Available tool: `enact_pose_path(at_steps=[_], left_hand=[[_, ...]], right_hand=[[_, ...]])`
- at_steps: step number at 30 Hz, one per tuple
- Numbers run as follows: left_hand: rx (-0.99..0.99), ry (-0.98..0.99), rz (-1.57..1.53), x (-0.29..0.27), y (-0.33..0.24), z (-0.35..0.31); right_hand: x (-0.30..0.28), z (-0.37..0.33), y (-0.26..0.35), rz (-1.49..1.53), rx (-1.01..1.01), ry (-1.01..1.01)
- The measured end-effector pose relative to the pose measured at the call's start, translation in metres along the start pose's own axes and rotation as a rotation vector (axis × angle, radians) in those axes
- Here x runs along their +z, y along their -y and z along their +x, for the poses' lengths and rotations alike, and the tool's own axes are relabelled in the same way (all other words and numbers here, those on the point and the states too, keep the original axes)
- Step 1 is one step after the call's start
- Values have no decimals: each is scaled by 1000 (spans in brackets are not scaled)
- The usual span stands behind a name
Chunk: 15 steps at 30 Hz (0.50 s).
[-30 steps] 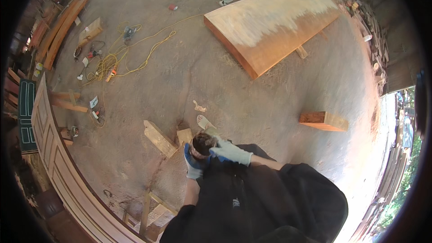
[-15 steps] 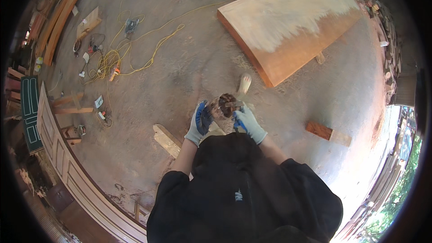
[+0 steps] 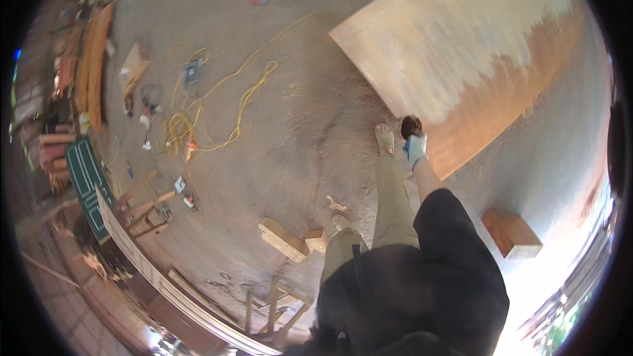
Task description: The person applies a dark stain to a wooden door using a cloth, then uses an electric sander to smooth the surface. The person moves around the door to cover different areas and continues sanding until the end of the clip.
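Note:
My right hand (image 3: 415, 149), in a white and blue work glove, closes around a dark brown, roundish thing (image 3: 410, 126); blur keeps me from telling its exact kind. It is at the near-left corner of a large wooden panel (image 3: 484, 122). The panel is coated pale over its far and left part, with an uneven border against bare orange-brown wood. My right arm reaches forward from the black sleeve. My left hand is out of the picture.
Wooden blocks (image 3: 283, 238) lie by my feet, and another block (image 3: 513, 234) is at the right. A yellow cord (image 3: 241, 112) snakes over the floor. A panelled door (image 3: 158, 277) and a green door (image 3: 89, 181) stand at the left, near stacked boards (image 3: 99, 66).
Both gloved hands were together in front of my body around the brown thing. The right has moved forward and right with it to the panel; the left has left the view.

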<state>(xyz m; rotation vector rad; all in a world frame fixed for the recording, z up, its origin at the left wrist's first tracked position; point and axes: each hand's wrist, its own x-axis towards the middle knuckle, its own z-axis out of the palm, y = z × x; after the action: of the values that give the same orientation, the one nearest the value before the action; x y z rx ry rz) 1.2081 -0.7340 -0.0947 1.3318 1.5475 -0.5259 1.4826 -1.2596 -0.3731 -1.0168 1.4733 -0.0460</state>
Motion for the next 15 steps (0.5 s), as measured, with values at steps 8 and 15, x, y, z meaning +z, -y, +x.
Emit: enact_pose_path(at_steps=[8, 15], left_hand=[[-131, -114, 415, 95, -43, -73], [-138, -3, 500, 112, -36, -94]], right_hand=[[73, 161, 44, -238, 7, -48], [30, 180, 20, -690, -349, -18]])
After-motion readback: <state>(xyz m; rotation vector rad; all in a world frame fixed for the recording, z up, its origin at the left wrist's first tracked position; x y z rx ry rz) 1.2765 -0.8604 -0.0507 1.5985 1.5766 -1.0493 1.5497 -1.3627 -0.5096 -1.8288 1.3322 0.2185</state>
